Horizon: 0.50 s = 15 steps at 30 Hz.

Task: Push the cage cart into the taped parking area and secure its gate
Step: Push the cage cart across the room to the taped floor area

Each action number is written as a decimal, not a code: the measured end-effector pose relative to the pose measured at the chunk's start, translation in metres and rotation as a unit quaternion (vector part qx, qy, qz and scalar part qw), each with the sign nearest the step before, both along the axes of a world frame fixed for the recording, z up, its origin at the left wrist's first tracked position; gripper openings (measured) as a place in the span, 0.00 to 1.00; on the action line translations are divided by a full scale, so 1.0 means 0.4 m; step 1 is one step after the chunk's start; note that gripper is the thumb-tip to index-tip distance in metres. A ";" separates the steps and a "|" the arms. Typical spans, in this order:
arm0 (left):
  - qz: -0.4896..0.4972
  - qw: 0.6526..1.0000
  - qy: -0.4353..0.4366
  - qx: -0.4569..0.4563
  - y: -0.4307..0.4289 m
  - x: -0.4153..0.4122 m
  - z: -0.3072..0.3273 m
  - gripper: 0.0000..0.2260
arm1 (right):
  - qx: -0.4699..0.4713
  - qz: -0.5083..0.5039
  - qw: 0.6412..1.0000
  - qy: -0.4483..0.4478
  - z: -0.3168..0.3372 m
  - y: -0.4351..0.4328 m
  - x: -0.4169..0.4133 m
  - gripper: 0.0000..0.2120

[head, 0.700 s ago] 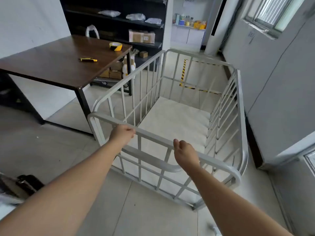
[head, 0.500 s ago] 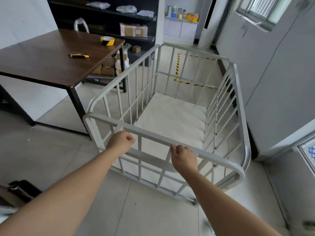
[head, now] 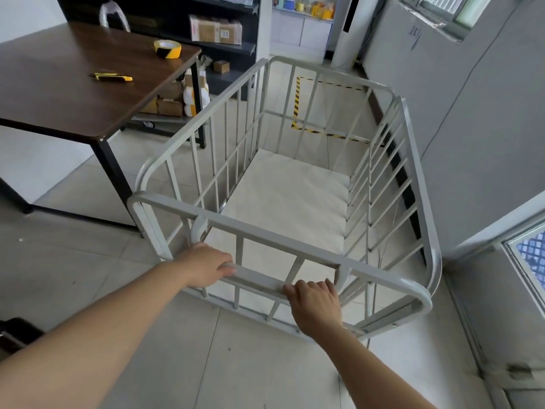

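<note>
From the head view, the wheels of the grey cage cart [head: 295,178] are hidden under it. The yellow-and-black taped parking area [head: 296,107] shows only through the far bars, and its far right side is hard to see. The cart stands on the floor, near that tape, beside the table's [head: 73,84] right edge. The left hand [head: 206,268] and right hand [head: 317,305] are both curled around the low handle bar [head: 259,280]. Earlier they held the top rail. A tape roll [head: 167,48] sits near the table's far right corner.
</note>
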<state>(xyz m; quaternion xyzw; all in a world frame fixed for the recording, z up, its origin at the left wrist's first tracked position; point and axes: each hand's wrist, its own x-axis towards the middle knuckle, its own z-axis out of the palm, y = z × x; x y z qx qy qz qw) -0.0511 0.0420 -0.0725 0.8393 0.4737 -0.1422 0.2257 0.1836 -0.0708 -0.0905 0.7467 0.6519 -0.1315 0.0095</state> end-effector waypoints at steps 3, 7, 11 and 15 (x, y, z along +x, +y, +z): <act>-0.061 0.996 0.046 0.049 0.006 0.003 -0.003 0.13 | 0.045 0.035 0.998 -0.012 -0.007 0.004 0.007 0.43; -0.074 0.995 0.045 0.040 0.019 0.002 -0.012 0.13 | 0.042 0.040 0.998 -0.017 -0.017 0.008 0.015 0.39; -0.071 0.995 0.027 0.058 0.036 0.014 -0.023 0.13 | 0.040 0.034 0.998 -0.024 -0.020 0.020 0.023 0.35; -0.058 0.997 0.015 0.057 0.056 0.033 -0.022 0.13 | 0.074 0.055 0.996 -0.012 -0.007 0.050 0.038 0.43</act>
